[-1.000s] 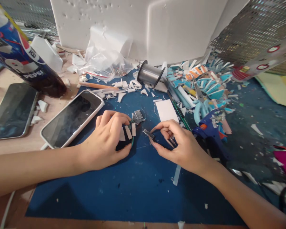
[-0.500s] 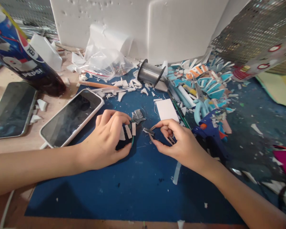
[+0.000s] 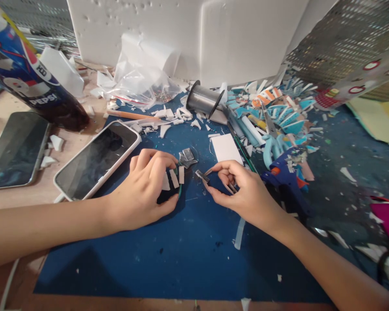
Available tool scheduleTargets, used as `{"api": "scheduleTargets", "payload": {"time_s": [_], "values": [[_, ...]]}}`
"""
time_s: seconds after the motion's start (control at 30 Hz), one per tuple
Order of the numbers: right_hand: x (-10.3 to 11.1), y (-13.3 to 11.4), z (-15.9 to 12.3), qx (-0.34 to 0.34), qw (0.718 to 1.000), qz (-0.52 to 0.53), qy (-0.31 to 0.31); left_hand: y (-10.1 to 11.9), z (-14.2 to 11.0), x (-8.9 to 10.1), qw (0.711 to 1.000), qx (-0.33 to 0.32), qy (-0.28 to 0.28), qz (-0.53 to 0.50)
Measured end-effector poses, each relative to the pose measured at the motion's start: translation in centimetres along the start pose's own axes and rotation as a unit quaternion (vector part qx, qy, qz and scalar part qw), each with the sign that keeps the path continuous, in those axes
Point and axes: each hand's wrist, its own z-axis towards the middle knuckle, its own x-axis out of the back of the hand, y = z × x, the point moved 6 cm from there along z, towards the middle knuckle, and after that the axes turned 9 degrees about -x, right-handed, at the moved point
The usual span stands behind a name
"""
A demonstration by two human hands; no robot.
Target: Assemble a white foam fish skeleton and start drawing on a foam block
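On the left, my left hand (image 3: 145,190) is closed round the edges of a dark piece with a teal rim (image 3: 180,191). Several pale strips (image 3: 174,178) show across that piece, and my fingers hide much of its outline. My right hand (image 3: 243,185) pinches a small dark grey strip (image 3: 201,175) between thumb and forefinger, a short way right of the teal-rimmed piece. Just beyond both hands lies a crumpled grey scrap (image 3: 188,157). A white card (image 3: 227,149) rests behind my right hand.
Two phones (image 3: 99,160) and a Pepsi bottle (image 3: 35,82) stand or lie to the left. Behind are a spool (image 3: 205,100), a plastic bag (image 3: 142,84) and foam scraps. A blue glue gun (image 3: 288,177) and scissors (image 3: 272,138) lie right, on the blue mat (image 3: 168,263).
The small dark strip in my right hand has tilted slightly, its left end a little higher. My left hand and the teal-rimmed piece stay almost still.
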Motion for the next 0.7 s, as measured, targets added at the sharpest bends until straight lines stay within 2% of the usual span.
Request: {"api": "scheduleTargets", "payload": {"time_s": [0.3,0.57,0.7], "values": [[0.2,0.4,0.2,0.001,1.0,-0.006,0.027,0.0,0.0,0.1,1.0,0.0,0.001,0.001],[0.6,0.7,0.0,-0.01,0.996,-0.022,0.088,-0.1,0.0,0.2,1.0,0.007,0.001,0.017],[1.1,1.0,-0.1,-0.032,0.992,0.033,0.117,-0.3,-0.1,0.2,0.999,0.019,0.007,0.029]]}}
